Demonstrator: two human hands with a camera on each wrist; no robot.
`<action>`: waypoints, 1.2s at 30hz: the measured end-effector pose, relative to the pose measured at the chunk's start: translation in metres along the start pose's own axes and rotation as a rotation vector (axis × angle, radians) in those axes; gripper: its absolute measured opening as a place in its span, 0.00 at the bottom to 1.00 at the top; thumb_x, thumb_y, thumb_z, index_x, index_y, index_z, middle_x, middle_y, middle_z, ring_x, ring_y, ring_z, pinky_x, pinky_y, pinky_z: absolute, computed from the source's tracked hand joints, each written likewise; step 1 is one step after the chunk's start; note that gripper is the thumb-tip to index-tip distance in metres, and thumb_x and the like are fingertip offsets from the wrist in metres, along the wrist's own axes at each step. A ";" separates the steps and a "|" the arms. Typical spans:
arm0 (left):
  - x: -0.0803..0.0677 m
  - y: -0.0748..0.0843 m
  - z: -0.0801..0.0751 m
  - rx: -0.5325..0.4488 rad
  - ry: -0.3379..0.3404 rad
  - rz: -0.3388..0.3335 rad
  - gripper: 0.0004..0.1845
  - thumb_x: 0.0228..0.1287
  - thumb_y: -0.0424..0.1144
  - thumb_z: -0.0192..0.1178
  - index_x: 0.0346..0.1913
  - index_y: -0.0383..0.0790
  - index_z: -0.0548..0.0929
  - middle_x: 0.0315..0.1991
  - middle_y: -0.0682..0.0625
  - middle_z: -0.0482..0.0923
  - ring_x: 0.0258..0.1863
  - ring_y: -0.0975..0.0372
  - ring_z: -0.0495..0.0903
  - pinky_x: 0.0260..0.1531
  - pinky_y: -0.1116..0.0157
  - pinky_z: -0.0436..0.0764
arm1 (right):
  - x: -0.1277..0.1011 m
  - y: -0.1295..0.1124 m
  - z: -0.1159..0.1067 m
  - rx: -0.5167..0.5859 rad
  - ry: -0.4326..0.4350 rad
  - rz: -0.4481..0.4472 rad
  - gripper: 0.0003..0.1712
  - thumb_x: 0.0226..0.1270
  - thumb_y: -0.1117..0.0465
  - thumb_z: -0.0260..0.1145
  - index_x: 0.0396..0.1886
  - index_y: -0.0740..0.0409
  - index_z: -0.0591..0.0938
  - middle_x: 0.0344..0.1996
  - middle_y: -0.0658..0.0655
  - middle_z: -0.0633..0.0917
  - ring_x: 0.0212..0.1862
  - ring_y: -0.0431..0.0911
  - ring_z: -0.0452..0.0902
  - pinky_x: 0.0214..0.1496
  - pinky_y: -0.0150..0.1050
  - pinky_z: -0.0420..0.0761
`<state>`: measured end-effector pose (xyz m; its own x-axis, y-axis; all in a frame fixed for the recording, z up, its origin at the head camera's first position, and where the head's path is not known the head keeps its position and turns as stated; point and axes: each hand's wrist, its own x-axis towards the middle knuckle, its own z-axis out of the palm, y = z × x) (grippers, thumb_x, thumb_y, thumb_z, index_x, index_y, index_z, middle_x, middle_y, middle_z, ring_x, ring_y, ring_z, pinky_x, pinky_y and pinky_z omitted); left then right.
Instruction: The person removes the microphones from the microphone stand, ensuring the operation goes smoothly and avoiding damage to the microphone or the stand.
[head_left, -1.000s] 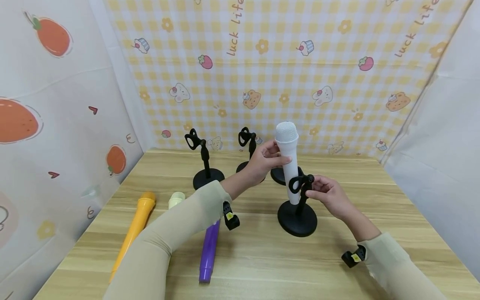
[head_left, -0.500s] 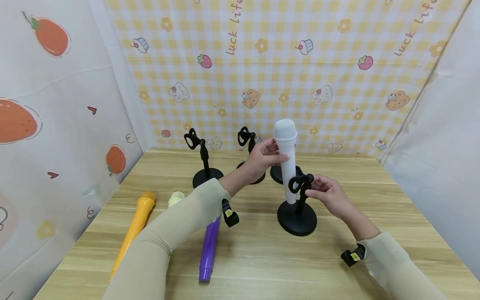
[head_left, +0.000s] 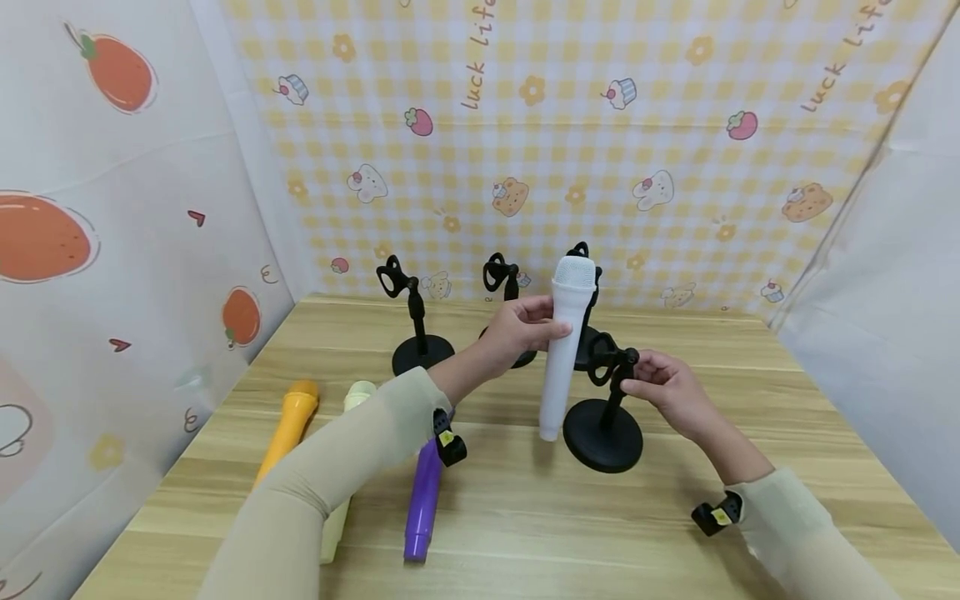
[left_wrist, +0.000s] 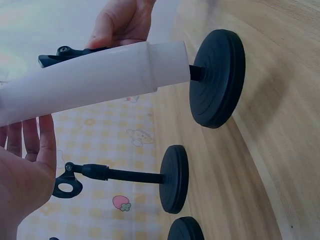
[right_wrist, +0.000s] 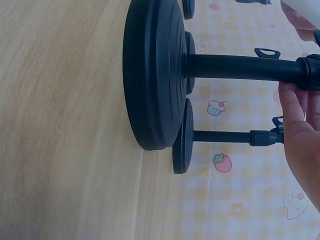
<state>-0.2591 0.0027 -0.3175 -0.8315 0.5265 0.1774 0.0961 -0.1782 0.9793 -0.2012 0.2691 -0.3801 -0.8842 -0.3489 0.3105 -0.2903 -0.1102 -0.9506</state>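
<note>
A white microphone (head_left: 564,358) is held nearly upright by my left hand (head_left: 521,333), thumb and fingers pinching it below the mesh head. Its lower end hangs just left of a black microphone stand (head_left: 603,437) with a round base. My right hand (head_left: 671,392) pinches that stand's post near its clip (head_left: 602,358). In the left wrist view, the microphone's white body (left_wrist: 100,80) passes in front of the stand, whose base (left_wrist: 220,80) shows beyond its tail. In the right wrist view, the fingers sit at the stand's post (right_wrist: 240,67), just under the collar.
Three more black stands, a left one (head_left: 422,350), a middle one (head_left: 512,287) and one behind the microphone (head_left: 592,333), stand along the back. An orange microphone (head_left: 288,425), a pale yellow one (head_left: 335,533) and a purple one (head_left: 423,500) lie at left on the wooden table (head_left: 510,533).
The white microphone's lower end has swung left, away from the stand's clip, and the left hand has lowered slightly. The right hand keeps its grip on the stand. The head view has shifted a little.
</note>
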 end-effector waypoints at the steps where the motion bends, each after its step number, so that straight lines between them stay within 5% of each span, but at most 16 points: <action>1: -0.001 0.000 0.000 0.005 -0.001 -0.007 0.23 0.62 0.30 0.64 0.60 0.30 0.76 0.52 0.40 0.80 0.46 0.57 0.81 0.42 0.58 0.82 | 0.000 0.000 0.000 0.002 -0.002 0.000 0.18 0.65 0.80 0.59 0.42 0.55 0.83 0.38 0.49 0.86 0.42 0.40 0.82 0.43 0.33 0.81; 36: -0.025 -0.008 0.005 -0.011 0.064 -0.149 0.23 0.60 0.32 0.66 0.58 0.34 0.76 0.46 0.44 0.80 0.43 0.57 0.81 0.37 0.60 0.83 | 0.000 -0.003 0.004 0.012 0.027 -0.021 0.18 0.64 0.81 0.60 0.41 0.56 0.84 0.37 0.49 0.86 0.40 0.40 0.82 0.42 0.33 0.82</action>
<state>-0.2364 -0.0043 -0.3294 -0.8693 0.4938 0.0230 -0.0366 -0.1109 0.9932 -0.1989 0.2661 -0.3778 -0.8876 -0.3213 0.3301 -0.3044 -0.1287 -0.9438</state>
